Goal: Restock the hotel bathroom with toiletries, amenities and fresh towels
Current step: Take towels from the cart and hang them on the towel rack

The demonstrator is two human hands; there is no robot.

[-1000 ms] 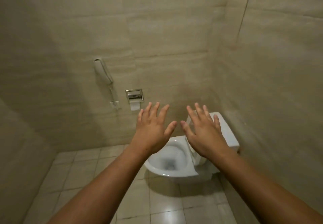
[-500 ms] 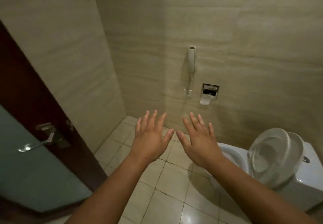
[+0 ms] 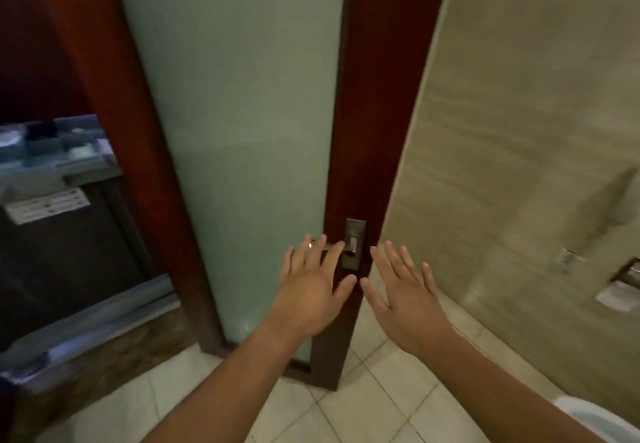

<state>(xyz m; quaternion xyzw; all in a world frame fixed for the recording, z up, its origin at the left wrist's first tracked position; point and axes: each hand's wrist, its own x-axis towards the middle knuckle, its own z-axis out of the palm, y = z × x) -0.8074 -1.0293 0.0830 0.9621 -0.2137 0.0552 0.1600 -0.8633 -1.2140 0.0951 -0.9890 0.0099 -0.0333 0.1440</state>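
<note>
"Frosted glass door (image 3: 242,131), dark wood frame, dead centre in the head view. Hands?"

"Left hand (image 3: 311,287) has its fingers spread in front of the lever handle (image 3: 353,245); cannot tell if they touch. Right hand (image 3: 405,293) is spread too and holds nothing, just beside the door's free edge."

"Towels, toiletries?"

"None in either hand. A blurred tray (image 3: 52,152) shows through the doorway at left, contents too smeared to name. Probably the stock."

"Step?"

"Likely heading out for supplies. The door looks already open, so the person should pass through at left, skip the lever, and keep fingers out from between door edge and wall (image 3: 519,131)."

"Versus half a second ago?"

"View has swung left. The door sat at the left edge and now fills the middle. The wall phone is gone, the paper holder (image 3: 628,274) is at the right edge, and the toilet (image 3: 602,422) is a sliver bottom right. Both hands keep the same spread pose."
</note>
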